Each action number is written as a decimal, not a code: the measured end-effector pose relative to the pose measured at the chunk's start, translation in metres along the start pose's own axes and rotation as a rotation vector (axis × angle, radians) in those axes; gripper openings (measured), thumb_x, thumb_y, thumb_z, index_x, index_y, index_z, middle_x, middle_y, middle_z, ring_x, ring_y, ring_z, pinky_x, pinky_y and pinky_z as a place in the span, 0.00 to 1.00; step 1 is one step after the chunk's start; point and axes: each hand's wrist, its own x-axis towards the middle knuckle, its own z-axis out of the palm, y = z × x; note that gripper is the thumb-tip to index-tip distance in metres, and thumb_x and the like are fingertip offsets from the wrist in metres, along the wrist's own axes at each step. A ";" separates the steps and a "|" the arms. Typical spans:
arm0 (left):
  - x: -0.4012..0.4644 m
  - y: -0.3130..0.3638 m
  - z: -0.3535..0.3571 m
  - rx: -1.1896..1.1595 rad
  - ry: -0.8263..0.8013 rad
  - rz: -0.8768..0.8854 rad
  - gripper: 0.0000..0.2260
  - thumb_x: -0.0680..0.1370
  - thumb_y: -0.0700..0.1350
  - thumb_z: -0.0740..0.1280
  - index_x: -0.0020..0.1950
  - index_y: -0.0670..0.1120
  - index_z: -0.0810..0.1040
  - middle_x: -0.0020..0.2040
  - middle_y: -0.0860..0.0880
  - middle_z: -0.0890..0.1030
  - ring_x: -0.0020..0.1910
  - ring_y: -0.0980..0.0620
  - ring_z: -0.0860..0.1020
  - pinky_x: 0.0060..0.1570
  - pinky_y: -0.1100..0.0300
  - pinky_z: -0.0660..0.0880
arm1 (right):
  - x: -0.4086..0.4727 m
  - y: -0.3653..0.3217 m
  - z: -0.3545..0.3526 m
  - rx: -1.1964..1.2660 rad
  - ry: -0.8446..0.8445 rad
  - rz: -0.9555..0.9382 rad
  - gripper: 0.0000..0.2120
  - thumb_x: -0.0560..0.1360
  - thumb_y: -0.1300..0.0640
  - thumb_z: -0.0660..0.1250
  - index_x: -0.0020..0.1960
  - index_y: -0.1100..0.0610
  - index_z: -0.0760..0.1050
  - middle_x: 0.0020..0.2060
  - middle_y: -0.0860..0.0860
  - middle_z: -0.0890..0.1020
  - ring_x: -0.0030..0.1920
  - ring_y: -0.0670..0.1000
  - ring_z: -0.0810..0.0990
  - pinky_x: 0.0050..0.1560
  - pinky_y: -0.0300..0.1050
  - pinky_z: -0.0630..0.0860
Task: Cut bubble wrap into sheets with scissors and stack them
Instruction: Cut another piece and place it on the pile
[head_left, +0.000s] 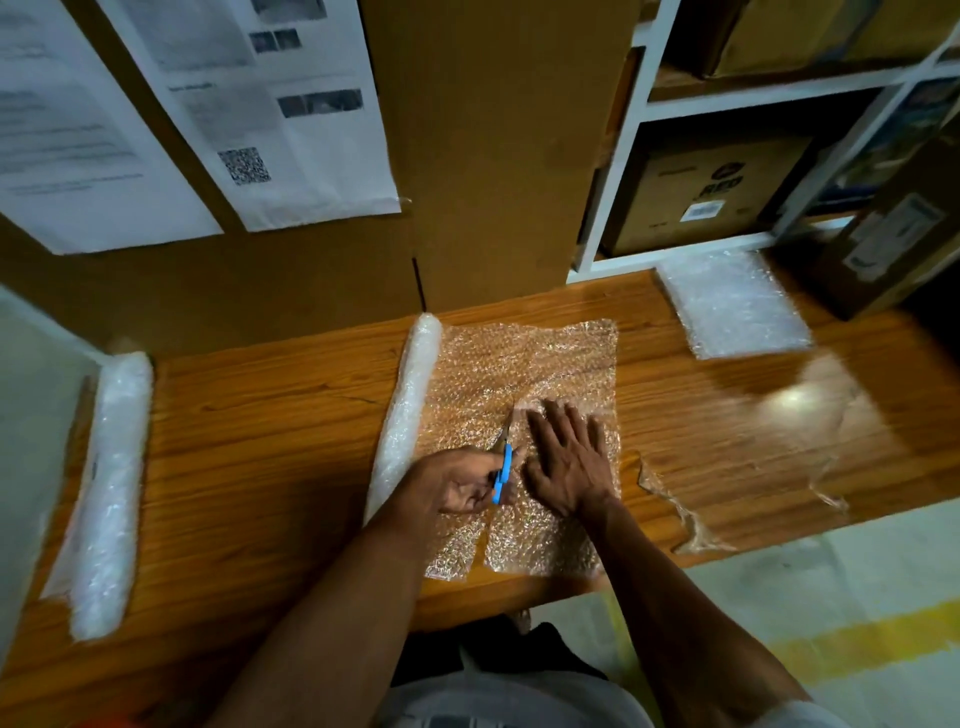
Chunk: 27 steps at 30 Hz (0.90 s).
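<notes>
Head view: wooden table (260, 415), one.
Rolls: two; bubble wrap roll (408, 415) part unrolled, long axis near to far; spare roll (111, 493) well to its left.
Unrolled sheet (524, 364): one, cut partway from the near edge.
Scissors (503, 462): one pair, blue handles, blades pointed away.
Left hand (457, 486): fingers curled through the scissors' handles.
Right hand (569, 457): flat, fingers spread, pressed on the sheet just right of the blades.
Cut sheets stack (732, 306): one, far right.
Scraps (675, 509): right of the sheet.
</notes>
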 end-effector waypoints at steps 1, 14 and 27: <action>0.002 0.002 0.000 -0.006 0.002 -0.001 0.19 0.81 0.60 0.67 0.50 0.43 0.80 0.42 0.47 0.84 0.29 0.60 0.77 0.28 0.70 0.72 | -0.003 0.001 0.001 0.016 0.008 -0.010 0.39 0.78 0.33 0.49 0.86 0.47 0.48 0.85 0.52 0.49 0.84 0.59 0.46 0.81 0.67 0.45; 0.007 0.014 0.003 -0.044 0.040 0.019 0.22 0.79 0.62 0.68 0.53 0.41 0.80 0.44 0.45 0.84 0.31 0.58 0.80 0.27 0.69 0.74 | 0.003 0.001 -0.018 -0.016 0.310 -0.032 0.18 0.83 0.41 0.52 0.59 0.52 0.72 0.62 0.52 0.75 0.63 0.56 0.74 0.65 0.57 0.66; 0.015 0.023 -0.007 -0.041 0.031 0.022 0.33 0.69 0.63 0.75 0.62 0.38 0.80 0.46 0.43 0.85 0.31 0.57 0.77 0.27 0.69 0.76 | 0.018 0.000 0.008 -0.004 -0.058 0.246 0.41 0.77 0.24 0.32 0.81 0.44 0.24 0.79 0.58 0.24 0.79 0.69 0.29 0.73 0.80 0.32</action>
